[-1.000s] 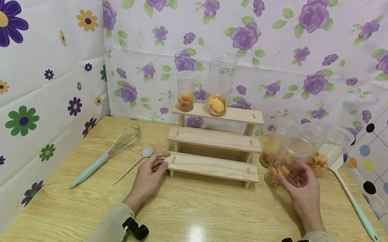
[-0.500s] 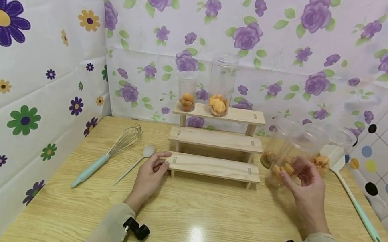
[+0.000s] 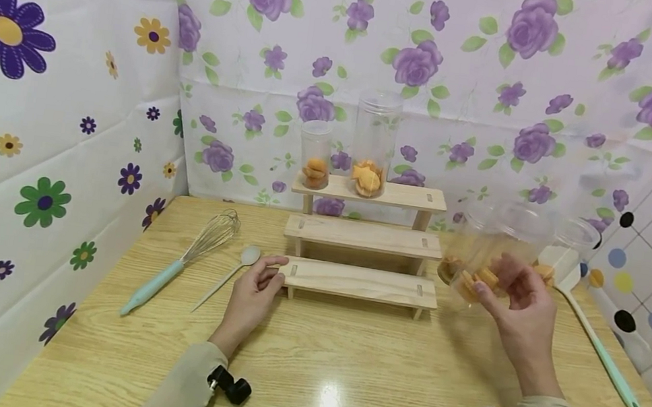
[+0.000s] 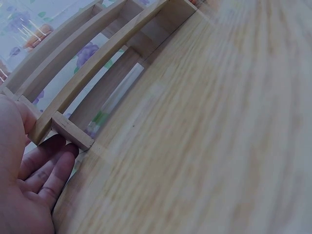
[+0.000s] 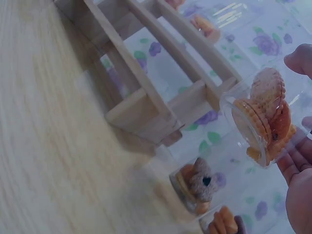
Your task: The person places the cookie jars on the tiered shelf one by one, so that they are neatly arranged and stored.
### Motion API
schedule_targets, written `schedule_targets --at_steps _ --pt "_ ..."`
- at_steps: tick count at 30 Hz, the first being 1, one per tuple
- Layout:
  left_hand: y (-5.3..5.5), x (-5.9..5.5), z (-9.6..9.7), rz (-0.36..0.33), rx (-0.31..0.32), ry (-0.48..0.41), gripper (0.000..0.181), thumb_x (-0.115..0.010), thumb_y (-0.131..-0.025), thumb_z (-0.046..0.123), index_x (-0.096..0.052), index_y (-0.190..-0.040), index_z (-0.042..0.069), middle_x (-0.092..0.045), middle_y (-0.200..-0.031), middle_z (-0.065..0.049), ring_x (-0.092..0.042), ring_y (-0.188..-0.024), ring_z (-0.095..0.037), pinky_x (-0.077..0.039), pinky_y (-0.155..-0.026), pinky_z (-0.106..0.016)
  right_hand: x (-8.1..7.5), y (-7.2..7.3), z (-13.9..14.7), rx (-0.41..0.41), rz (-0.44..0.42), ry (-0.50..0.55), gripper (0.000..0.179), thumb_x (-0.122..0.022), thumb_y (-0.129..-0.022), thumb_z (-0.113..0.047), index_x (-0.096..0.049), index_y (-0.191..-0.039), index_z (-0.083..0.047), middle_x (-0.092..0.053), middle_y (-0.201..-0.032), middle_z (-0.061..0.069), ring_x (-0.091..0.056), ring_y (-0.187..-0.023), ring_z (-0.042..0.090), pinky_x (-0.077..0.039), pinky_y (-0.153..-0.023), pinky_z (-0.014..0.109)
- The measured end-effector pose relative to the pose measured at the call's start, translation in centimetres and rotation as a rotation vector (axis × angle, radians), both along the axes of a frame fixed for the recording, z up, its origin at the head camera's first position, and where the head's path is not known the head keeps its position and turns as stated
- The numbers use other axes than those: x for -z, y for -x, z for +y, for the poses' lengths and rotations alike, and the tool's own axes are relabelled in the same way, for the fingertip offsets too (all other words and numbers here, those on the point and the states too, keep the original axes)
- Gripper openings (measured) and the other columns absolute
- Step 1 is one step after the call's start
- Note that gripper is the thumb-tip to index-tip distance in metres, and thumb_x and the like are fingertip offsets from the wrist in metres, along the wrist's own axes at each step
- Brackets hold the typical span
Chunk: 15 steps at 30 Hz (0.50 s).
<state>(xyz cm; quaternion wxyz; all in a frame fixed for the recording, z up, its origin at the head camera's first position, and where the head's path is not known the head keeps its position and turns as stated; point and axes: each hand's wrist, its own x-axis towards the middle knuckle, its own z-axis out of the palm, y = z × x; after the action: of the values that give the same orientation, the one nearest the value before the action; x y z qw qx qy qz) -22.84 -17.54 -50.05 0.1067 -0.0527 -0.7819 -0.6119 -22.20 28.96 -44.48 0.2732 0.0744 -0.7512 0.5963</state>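
My right hand (image 3: 527, 310) grips a clear jar of sandwich cookies (image 3: 477, 284) to the right of a three-tier wooden display rack (image 3: 365, 235). The jar is tilted and raised off the table; in the right wrist view its base (image 5: 251, 129) shows with the fingers around its side. At the rack's lowest tier, my left hand (image 3: 254, 290) holds the left end, with several fingertips (image 4: 63, 161) under the board. Two clear jars stand on the top tier: a short jar (image 3: 315, 155) and a taller jar (image 3: 374, 145), both with cookies at the bottom.
More cookie jars, including one at the far right (image 3: 575, 234), stand behind the right hand. A spatula with a mint handle (image 3: 601, 349) lies at right. A whisk (image 3: 184, 261) and a thin spoon (image 3: 228, 276) lie left of the rack. Patterned cloth (image 3: 469, 78) backs the table.
My right hand has lifted the cookie jar off the table and moved it slightly right, and the jar now leans more. The left hand has stayed at the rack's end.
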Motion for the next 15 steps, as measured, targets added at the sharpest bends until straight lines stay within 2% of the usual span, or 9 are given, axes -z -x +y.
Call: schedule_targets --at_steps 8,15 --pt "0.1 0.2 0.0 0.005 0.004 0.008 0.030 -0.066 -0.114 0.016 -0.072 -0.144 0.018 -0.081 -0.126 -0.011 -0.076 -0.117 -0.026 -0.059 -0.090 -0.019 -2.5 -0.4 -0.9 -0.014 0.017 -0.026 0.062 -0.087 -0.093 0.004 -0.065 -0.151 -0.003 -0.073 -0.129 0.006 -0.068 -0.108 0.017 -0.056 -0.091 0.014" --pt "0.1 0.3 -0.1 0.003 0.003 0.010 0.030 -0.066 -0.114 0.016 -0.072 -0.144 0.019 -0.081 -0.125 -0.010 -0.076 -0.117 -0.026 -0.058 -0.090 -0.019 -5.0 0.1 -1.6 -0.049 0.027 -0.015 0.049 -0.086 -0.096 0.000 -0.067 -0.141 -0.001 -0.071 -0.137 0.010 -0.069 -0.116 0.017 -0.056 -0.094 0.014"
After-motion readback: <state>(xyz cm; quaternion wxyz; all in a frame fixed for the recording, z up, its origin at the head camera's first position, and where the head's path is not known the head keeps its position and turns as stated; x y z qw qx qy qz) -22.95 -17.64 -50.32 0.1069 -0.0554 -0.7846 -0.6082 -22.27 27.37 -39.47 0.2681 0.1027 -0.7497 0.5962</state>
